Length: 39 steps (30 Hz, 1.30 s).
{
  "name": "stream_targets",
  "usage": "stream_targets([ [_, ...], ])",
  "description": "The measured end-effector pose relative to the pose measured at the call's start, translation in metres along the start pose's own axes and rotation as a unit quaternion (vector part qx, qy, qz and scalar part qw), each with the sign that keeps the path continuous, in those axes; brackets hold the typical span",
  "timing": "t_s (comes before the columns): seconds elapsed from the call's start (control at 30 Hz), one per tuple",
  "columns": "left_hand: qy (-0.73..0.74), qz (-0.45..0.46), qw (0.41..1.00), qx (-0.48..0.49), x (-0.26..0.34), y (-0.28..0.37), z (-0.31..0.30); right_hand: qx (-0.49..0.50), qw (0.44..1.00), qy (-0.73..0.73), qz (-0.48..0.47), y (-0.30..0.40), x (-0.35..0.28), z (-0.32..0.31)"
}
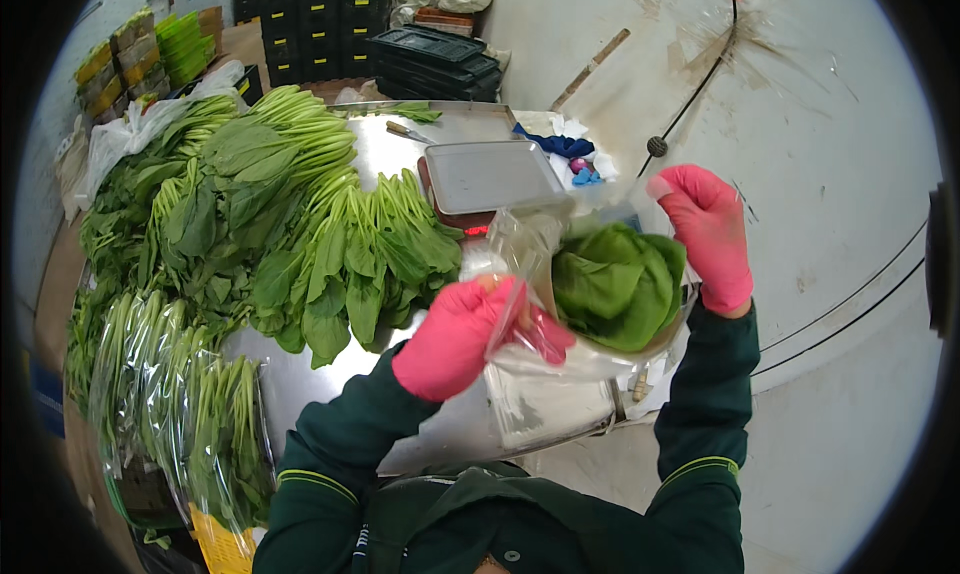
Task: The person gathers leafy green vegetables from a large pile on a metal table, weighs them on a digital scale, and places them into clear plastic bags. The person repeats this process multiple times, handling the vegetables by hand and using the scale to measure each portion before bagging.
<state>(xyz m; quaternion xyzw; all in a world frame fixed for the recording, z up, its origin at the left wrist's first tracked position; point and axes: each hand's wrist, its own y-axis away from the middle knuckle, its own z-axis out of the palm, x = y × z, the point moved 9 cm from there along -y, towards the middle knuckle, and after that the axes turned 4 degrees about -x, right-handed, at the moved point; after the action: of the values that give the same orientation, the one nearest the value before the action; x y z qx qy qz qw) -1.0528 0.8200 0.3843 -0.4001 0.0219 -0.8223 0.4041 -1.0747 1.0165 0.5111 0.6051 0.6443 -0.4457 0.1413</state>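
My left hand (461, 341), in a pink glove, holds a clear plastic bag (517, 251) near the middle of the view. My right hand (705, 232), also gloved in pink, is raised on the right. Its thumb and finger are pinched on thin clear film that appears to belong to the same bag. Between my hands is a bunch of green leaves (622, 285), leaf side up, with a pale rounded rim around its lower side. Its stems are hidden. Below it lies a stack of flat clear bags (551, 409) at the table's edge.
Loose leafy greens (255, 169) are heaped on the metal table (300, 382). Bagged greens (180, 401) lie at the left edge. A weighing scale (484, 176) with a lit red display stands mid-table, a knife (409, 132) behind it. Black crates (307, 26) are stacked beyond. A cord (694, 97) hangs at right.
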Motion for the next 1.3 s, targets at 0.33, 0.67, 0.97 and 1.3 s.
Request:
stream_targets([
  [0.33,-0.187,0.011,0.980,0.069,0.013,0.058,-0.010,-0.167,0.981,0.063,-0.078,0.018,-0.038,0.056],
  [0.67,-0.152,0.089,0.983,0.057,0.007,0.079,-0.026,-0.332,0.880,0.172,-0.293,0.079,-0.094,0.130],
  [0.97,-0.191,0.075,0.975,0.083,0.020,0.098,-0.022,-0.343,0.850,0.159,-0.366,0.066,-0.106,0.158],
  [1.3,-0.276,-0.021,0.950,0.143,0.044,0.078,-0.092,-0.211,0.948,0.165,-0.171,-0.050,-0.071,-0.025],
])
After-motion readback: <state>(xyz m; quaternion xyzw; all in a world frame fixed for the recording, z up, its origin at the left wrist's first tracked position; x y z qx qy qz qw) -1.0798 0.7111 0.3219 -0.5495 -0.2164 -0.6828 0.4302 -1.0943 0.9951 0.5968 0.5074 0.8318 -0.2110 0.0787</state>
